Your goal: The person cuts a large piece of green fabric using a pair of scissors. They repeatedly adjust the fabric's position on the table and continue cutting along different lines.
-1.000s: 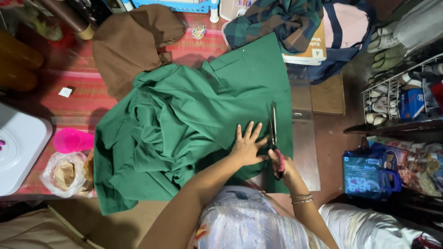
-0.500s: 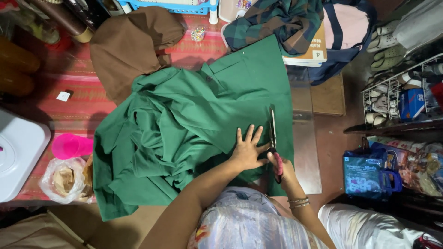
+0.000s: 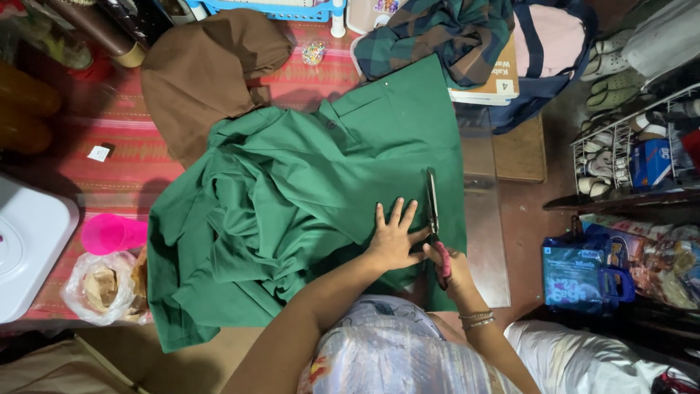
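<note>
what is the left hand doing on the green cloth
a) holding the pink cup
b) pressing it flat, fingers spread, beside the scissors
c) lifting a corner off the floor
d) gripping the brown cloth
b: the left hand lies flat with fingers spread on the green cloth, right next to the scissors that the right hand holds by the pink handles.

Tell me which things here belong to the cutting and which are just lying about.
In use: green fabric, scissors, left hand pressing the cloth, right hand on the handles.

Lying about: brown cloth, pink cup, plaid cloth, plastic bag.
</note>
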